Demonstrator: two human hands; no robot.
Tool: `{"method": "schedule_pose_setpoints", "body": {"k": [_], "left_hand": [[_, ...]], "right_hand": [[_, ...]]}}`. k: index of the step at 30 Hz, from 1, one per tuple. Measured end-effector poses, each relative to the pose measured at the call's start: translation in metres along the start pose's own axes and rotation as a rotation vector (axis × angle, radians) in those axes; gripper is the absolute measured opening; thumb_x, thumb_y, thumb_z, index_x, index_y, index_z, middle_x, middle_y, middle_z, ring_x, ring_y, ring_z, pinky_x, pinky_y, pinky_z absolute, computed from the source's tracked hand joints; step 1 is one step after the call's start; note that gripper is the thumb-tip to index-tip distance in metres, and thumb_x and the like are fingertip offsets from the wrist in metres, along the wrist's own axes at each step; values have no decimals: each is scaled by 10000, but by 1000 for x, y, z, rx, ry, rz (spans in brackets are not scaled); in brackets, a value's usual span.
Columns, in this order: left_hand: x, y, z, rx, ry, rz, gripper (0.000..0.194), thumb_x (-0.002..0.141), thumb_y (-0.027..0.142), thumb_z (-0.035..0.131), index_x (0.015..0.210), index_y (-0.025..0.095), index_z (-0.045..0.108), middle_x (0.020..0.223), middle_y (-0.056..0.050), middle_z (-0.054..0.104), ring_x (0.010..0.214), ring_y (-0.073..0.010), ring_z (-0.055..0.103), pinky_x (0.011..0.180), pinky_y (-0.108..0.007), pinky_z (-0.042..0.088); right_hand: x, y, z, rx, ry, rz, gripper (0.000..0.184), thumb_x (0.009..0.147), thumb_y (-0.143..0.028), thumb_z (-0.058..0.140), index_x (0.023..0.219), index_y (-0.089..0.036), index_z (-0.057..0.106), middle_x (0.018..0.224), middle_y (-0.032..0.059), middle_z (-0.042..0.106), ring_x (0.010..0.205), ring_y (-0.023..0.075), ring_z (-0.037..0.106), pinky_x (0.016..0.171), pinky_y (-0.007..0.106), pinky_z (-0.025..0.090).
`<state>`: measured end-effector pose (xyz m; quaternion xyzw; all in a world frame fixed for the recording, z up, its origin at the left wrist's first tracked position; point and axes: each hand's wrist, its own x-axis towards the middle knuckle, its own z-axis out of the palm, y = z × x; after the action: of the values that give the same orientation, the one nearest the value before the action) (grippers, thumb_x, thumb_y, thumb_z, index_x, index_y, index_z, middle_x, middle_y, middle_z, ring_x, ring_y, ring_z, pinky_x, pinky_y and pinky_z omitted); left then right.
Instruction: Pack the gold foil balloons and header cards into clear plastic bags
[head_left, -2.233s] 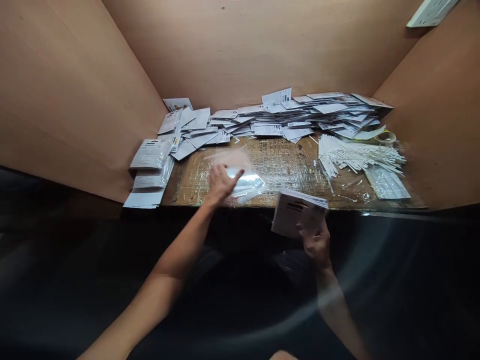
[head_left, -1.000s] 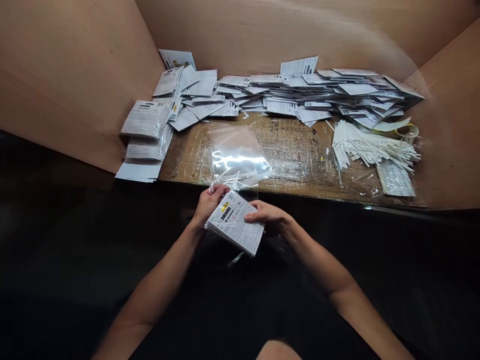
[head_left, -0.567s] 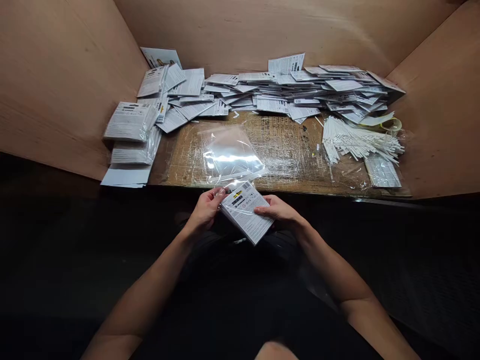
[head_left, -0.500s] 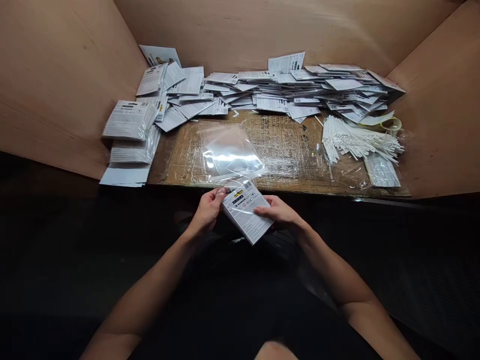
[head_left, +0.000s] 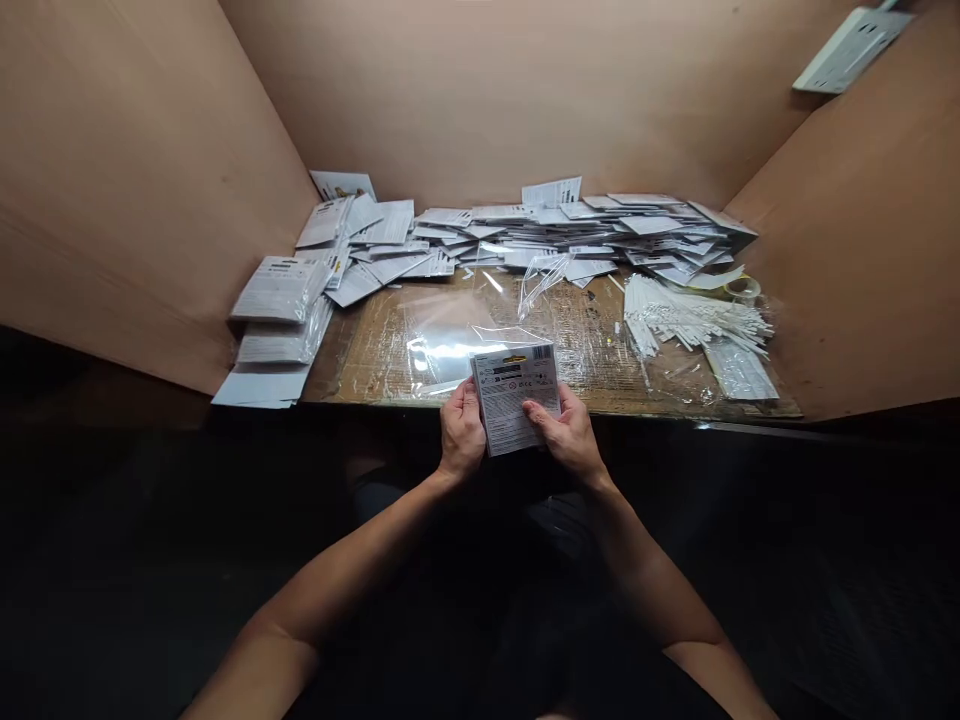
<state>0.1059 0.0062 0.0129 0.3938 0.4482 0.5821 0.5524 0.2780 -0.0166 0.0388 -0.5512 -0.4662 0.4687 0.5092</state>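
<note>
Between my hands, at the table's front edge, is a white printed card packet [head_left: 517, 425] with a barcode and a yellow-edged hang slot at its top. My left hand [head_left: 461, 428] grips its left side. My right hand [head_left: 568, 432] clasps the right side, the thumb lying across the printed face and the other fingers hidden behind. A clear plastic bag [head_left: 544, 285] reaches up from the packet's top edge; how far down it covers the packet I cannot tell. Clear plastic sheets or bags [head_left: 442, 335] lie flat just beyond my left hand.
Piled packets [head_left: 551, 225] line the back wall. Stacked packets [head_left: 274, 290] stand at the left. White thin sticks [head_left: 690, 310] lie at the right, near a tape roll [head_left: 741, 288] and a small clear-wrapped pack [head_left: 742, 370]. Wooden panels [head_left: 465, 110] enclose the table; a power strip [head_left: 853, 48] hangs upper right.
The packet has turned from tilted to nearly straight, and the clear bag now stretches above it. My left hand has moved from its top corner to its left side. The view has tipped upward.
</note>
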Motion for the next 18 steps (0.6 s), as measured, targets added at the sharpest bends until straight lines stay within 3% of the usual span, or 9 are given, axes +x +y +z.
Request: {"method": "schedule_pose_setpoints", "body": {"k": [5,8,10,14,18], "left_hand": [[42,31,9,-116,-347,38,482,942,622,733,1189,209,765,1091,-89,781,1012,-239,737,947,-368,580],[77,48,22,-100,-421,92,726,829,670,830,1365,203,684,1010,-90,770,974,-251,744,880,-369,592],[98,50,35,19,-482,151,767,799,634,874,1382,182,666,932,-67,755,910,-242,737,831,-351,588],[127,27,63,191,-651,313,538,827,517,866,1217,176,716,1044,-77,762,967,-238,718,892,-356,573],[146,-8,74,390,-775,394,379,870,446,767,1140,185,716,1119,-94,766,1083,-262,704,989,-388,550]], "right_hand": [[18,-7,-30,217,-12,-135,701,806,-437,905,1376,-284,526,1221,71,770,1061,274,759,995,459,621],[27,-2,-46,186,-23,-171,750,812,-420,903,1414,-317,468,1119,35,783,973,256,759,907,440,642],[38,6,-54,133,0,-216,744,823,-430,887,1408,-321,441,1044,13,774,880,234,739,832,411,637],[70,25,-80,-78,99,-325,636,819,-481,845,1309,-261,505,1010,43,740,904,250,707,845,410,611],[89,28,-116,-268,114,-362,684,771,-519,863,1326,-229,587,1288,146,705,1216,329,668,1049,469,555]]}}
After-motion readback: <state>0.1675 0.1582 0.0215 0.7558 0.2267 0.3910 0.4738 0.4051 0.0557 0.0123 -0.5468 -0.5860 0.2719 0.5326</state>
